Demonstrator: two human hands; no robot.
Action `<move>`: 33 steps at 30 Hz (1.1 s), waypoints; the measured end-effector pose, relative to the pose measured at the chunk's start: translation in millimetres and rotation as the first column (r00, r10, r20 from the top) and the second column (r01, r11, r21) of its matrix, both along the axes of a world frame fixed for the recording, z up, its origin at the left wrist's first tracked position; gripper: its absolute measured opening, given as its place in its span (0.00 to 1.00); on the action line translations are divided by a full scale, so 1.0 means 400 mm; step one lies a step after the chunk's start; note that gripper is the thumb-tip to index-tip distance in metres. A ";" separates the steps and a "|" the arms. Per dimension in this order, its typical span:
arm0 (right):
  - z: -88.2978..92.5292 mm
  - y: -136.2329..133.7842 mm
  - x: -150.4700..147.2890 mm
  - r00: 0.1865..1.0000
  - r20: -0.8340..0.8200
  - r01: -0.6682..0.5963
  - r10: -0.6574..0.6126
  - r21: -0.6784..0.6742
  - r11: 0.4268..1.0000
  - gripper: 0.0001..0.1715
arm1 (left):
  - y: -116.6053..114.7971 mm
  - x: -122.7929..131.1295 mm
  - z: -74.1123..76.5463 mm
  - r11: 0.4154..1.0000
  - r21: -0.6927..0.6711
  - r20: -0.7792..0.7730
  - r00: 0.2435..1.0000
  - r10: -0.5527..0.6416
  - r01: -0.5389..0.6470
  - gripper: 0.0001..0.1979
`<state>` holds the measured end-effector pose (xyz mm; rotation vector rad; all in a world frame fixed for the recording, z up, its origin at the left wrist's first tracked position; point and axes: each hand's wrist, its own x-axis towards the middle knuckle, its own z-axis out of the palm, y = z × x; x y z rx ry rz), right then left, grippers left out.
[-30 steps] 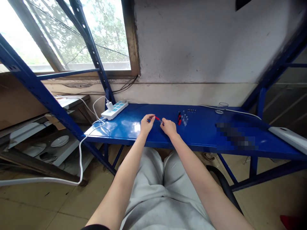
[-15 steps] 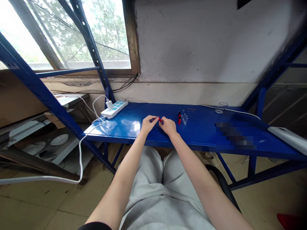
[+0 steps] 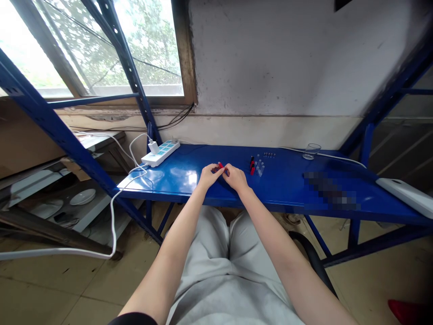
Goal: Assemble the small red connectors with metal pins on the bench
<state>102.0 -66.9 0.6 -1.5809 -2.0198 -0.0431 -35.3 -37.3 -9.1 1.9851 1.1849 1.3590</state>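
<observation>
A small red piece [image 3: 221, 165] is pinched between the fingertips of my left hand [image 3: 209, 175] and my right hand [image 3: 236, 177], which meet above the blue table near its front edge. Just right of my right hand lie small red and black pieces [image 3: 252, 168] in a short row. Beside them are several clear tubes [image 3: 260, 168]. Behind those, a row of tiny metallic parts [image 3: 269, 155] rests on the table. My fingers partly cover the red piece, so its full shape is hidden.
A white power strip [image 3: 160, 154] with a plug and cable sits at the table's back left. Toward the right are a clear glass [image 3: 311, 151], a blurred dark object [image 3: 331, 190] and a white device [image 3: 406, 195]. Blue uprights flank the blue table [image 3: 189, 155].
The red piece has shifted slightly left and up and now tilts differently between my fingers. My fingertips have drawn closer together. The items on the table have not moved.
</observation>
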 end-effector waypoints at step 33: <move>-0.007 0.006 0.014 0.985 -0.144 -0.084 0.090 0.046 0.995 0.15 | 0.139 -0.064 0.045 0.841 -0.080 -0.685 0.642 0.344 -0.536 0.10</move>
